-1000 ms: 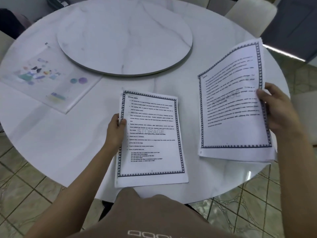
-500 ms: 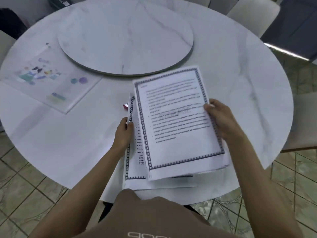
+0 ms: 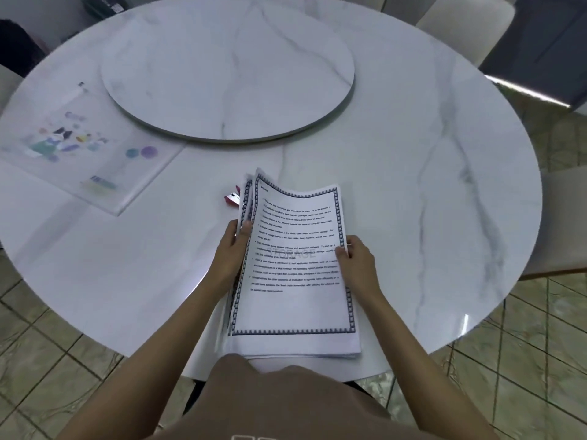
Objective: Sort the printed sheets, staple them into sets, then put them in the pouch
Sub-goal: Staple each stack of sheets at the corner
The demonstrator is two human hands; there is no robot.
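A stack of printed sheets (image 3: 295, 274) with dark patterned borders lies at the near edge of the round marble table (image 3: 413, 201). My left hand (image 3: 233, 246) grips the stack's left edge, thumb on top. My right hand (image 3: 355, 258) grips its right edge. The sheets' far ends curl upward. A small red stapler (image 3: 232, 199) lies just beyond the stack's far left corner, partly hidden by the paper. The clear pouch (image 3: 79, 147) with colourful prints lies flat on the table's left side.
A raised marble turntable (image 3: 228, 68) fills the table's centre. Chairs (image 3: 467, 23) stand at the far right, and another chair (image 3: 565, 223) at the right edge. Tiled floor surrounds the table.
My right hand brought its sheets from the right and laid them on top of the pile under my left hand. Both hands now hold one combined stack.
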